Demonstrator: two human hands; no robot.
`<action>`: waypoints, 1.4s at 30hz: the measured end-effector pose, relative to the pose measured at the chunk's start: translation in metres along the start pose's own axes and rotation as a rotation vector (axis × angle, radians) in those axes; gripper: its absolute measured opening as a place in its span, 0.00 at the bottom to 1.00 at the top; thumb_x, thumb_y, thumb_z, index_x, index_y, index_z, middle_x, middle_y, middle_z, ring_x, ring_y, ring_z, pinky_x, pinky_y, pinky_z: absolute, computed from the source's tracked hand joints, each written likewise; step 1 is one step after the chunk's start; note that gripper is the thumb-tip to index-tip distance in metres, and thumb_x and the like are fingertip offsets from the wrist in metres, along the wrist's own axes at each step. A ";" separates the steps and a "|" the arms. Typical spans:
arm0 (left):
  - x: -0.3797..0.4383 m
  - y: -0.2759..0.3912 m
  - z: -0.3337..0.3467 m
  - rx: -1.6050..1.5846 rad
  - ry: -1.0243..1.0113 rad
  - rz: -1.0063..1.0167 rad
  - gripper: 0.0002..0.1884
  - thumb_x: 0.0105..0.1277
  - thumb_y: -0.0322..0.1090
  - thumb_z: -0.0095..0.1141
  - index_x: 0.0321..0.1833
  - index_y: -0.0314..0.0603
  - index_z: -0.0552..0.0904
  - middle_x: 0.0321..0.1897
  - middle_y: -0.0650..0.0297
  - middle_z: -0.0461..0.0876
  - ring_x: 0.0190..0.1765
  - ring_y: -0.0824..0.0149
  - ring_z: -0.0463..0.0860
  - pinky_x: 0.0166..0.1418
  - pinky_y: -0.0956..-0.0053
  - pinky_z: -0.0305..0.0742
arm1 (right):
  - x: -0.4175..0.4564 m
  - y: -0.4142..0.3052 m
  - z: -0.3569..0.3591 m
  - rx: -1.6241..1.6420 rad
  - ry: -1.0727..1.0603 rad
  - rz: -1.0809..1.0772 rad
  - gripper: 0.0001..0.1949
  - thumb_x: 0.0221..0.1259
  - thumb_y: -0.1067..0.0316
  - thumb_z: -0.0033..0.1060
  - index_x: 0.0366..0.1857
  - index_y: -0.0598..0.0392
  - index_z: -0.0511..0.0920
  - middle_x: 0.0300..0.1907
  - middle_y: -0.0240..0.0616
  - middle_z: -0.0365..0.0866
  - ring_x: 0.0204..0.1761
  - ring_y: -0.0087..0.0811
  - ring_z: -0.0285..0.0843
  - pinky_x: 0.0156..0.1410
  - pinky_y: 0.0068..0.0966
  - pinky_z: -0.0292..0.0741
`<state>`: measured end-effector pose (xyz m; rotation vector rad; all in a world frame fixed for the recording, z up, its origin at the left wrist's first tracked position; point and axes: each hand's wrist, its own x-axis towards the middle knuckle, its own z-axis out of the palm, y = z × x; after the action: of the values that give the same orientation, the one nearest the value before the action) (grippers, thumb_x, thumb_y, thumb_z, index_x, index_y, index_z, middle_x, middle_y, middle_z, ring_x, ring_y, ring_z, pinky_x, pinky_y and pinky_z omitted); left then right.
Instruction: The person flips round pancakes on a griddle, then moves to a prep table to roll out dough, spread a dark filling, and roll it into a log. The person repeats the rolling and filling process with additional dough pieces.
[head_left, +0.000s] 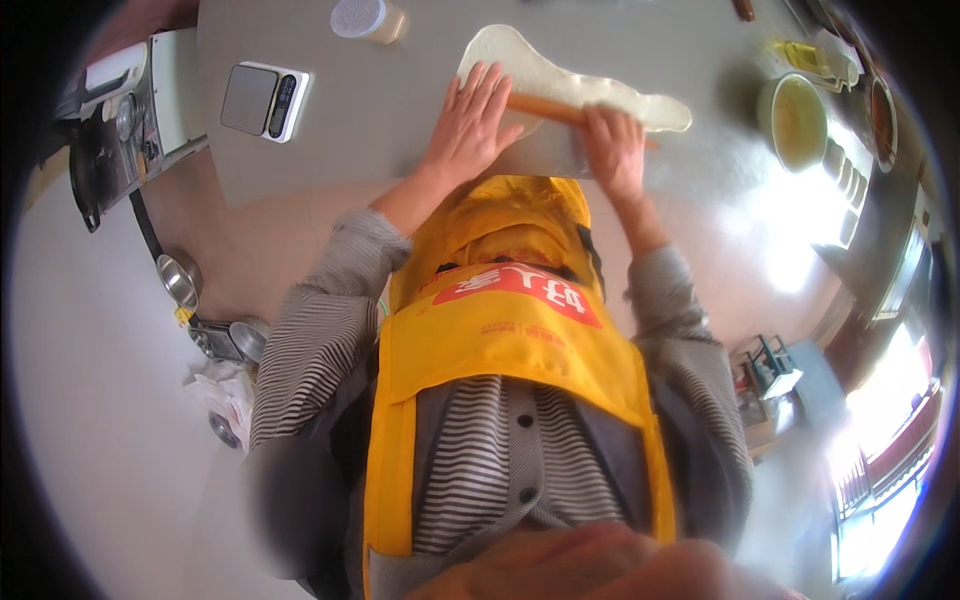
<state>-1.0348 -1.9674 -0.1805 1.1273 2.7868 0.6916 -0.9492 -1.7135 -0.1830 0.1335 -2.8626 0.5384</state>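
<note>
A sheet of pale dough (555, 75) lies on the grey worktop, wide at its left end and narrowing to the right. A brown wooden rolling pin (546, 107) rests along its near side, slightly tilted. My left hand (474, 116) lies flat with its fingers stretched over the dough's left part and the pin's left end. My right hand (615, 142) is on the pin's right part, its fingers bent over the wood; the pin's tip shows just past it. Part of the dough's near edge shows between my hands, below the pin.
A digital kitchen scale (264, 102) stands to the left, with a lidded plastic jar (367, 20) beyond it. At the right are a bowl of yellowish contents (798, 124), several small containers (844, 176) and a bowl of reddish contents (883, 124). The worktop's near edge (555, 175) runs before my apron.
</note>
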 end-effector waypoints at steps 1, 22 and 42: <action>0.016 -0.002 0.009 0.007 0.020 0.010 0.39 0.73 0.51 0.61 0.79 0.34 0.67 0.83 0.50 0.60 0.84 0.44 0.56 0.81 0.35 0.54 | 0.018 0.005 -0.003 -0.077 0.049 -0.012 0.17 0.65 0.66 0.64 0.58 0.47 0.81 0.58 0.38 0.81 0.60 0.43 0.79 0.66 0.43 0.71; 0.105 0.006 0.046 0.171 0.048 0.047 0.34 0.74 0.53 0.59 0.77 0.40 0.71 0.79 0.51 0.67 0.83 0.46 0.59 0.82 0.35 0.54 | 0.020 0.056 0.001 -0.068 0.013 0.111 0.30 0.63 0.56 0.70 0.70 0.47 0.75 0.75 0.43 0.69 0.74 0.49 0.68 0.75 0.50 0.65; 0.145 0.042 0.074 0.036 0.045 0.047 0.32 0.78 0.49 0.54 0.76 0.32 0.70 0.80 0.42 0.64 0.83 0.43 0.59 0.83 0.40 0.54 | 0.038 0.133 -0.045 0.045 -0.186 -0.056 0.21 0.66 0.63 0.65 0.62 0.54 0.79 0.69 0.36 0.77 0.69 0.41 0.73 0.73 0.40 0.70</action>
<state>-1.0982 -1.8151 -0.2127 1.2024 2.8300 0.6820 -0.9941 -1.5753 -0.1799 0.2843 -3.0164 0.6098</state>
